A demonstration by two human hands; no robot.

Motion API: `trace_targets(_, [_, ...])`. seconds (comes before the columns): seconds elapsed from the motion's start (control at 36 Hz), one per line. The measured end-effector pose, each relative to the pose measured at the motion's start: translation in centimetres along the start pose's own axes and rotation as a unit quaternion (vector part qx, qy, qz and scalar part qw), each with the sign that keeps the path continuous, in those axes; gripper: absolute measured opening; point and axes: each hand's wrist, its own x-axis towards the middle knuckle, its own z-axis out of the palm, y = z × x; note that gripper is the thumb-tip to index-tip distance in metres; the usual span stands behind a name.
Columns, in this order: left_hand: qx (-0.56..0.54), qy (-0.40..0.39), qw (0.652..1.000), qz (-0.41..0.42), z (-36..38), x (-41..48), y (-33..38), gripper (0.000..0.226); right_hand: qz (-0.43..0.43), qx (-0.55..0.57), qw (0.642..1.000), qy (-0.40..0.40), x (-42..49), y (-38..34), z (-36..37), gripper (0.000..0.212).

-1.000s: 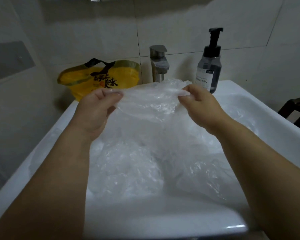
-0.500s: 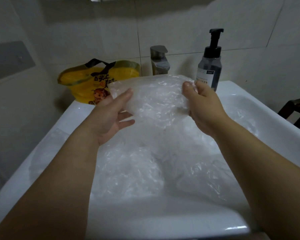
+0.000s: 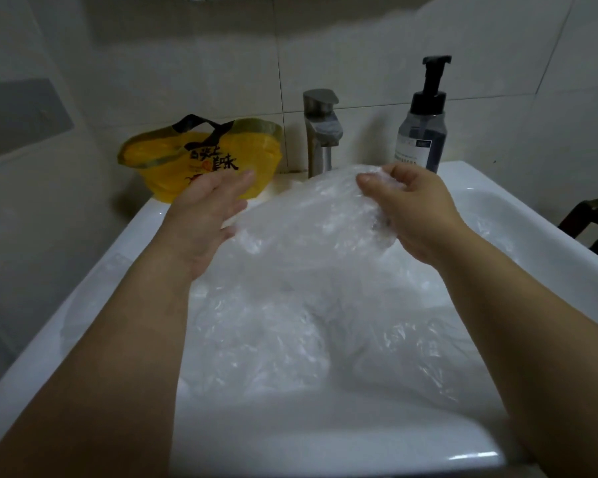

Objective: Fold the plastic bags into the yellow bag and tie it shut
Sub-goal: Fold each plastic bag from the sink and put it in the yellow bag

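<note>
Since earlier the left hand (image 3: 206, 215) moved leftward, grip released; right hand (image 3: 420, 210) pinches the clear bag (image 3: 308, 222); yellow bag (image 3: 173, 163) lies just beyond the left hand.

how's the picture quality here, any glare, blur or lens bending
Head view: dim, flat, greyish light; a small glare streak on the front rim of the sink; the clear plastic bag and the left hand look soft, probably motion blur; the wide-angle lens bows the sink edges and the wall tile lines.
</note>
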Motion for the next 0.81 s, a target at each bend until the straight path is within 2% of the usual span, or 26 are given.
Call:
trace_targets(0.08, [0.093,-0.106,0.990,-0.016,0.2,-0.6,0.2,0.062,0.001,-0.005,1.000,-0.024,-0.2,-0.1,0.3,0.012])
trace_targets(0.14, [0.195,-0.194,0.961,-0.045,0.5,-1.2,-0.1,0.048,0.017,0.012,0.999,-0.032,0.0,0.0,0.3,0.022])
trace_targets(0.22, [0.266,-0.213,0.939,-0.048,1.2,-1.6,-0.5,0.012,0.075,0.131,0.986,-0.065,0.4,-0.3,0.0,0.054])
trace_targets(0.31, [0.180,-0.186,0.965,-0.048,1.8,-1.4,-0.5,0.005,0.150,0.258,0.947,-0.116,0.8,-0.7,-0.3,0.090])
trace_targets(0.39, [0.043,-0.143,0.988,-0.045,2.6,-1.0,-0.4,0.008,0.239,0.276,0.921,-0.133,1.0,-0.4,-0.1,0.124])
trace_targets(0.44, [0.001,-0.123,0.992,-0.033,3.3,-0.8,-0.7,0.012,0.287,0.259,0.902,-0.195,0.5,0.0,0.8,0.132])
trace_targets(0.5, [0.005,-0.111,0.994,-0.022,3.9,-0.9,-1.0,0.012,0.303,0.210,0.886,-0.282,-0.3,0.7,2.3,0.126])
trace_targets(0.56, [0.022,-0.122,0.992,-0.021,4.4,-1.2,-1.1,0.018,0.275,0.161,0.894,-0.316,-0.6,1.3,3.3,0.099])
trace_targets(0.61, [0.034,-0.133,0.990,-0.021,4.7,-1.5,-1.1,0.018,0.228,0.161,0.915,-0.291,-0.5,1.4,3.8,0.069])
trace_targets(0.67, [0.030,-0.137,0.990,-0.027,4.8,-1.6,-1.1,0.015,0.190,0.225,0.927,-0.234,-0.3,1.1,3.8,0.048])
trace_targets(0.72, [0.021,-0.143,0.988,-0.049,4.7,-1.7,-1.0,0.011,0.159,0.283,0.925,-0.199,0.0,0.9,3.5,0.040])
trace_targets(0.81, [0.005,-0.151,0.986,-0.067,4.8,-1.9,-0.7,0.008,0.132,0.278,0.922,-0.236,-0.1,0.8,3.2,0.044])
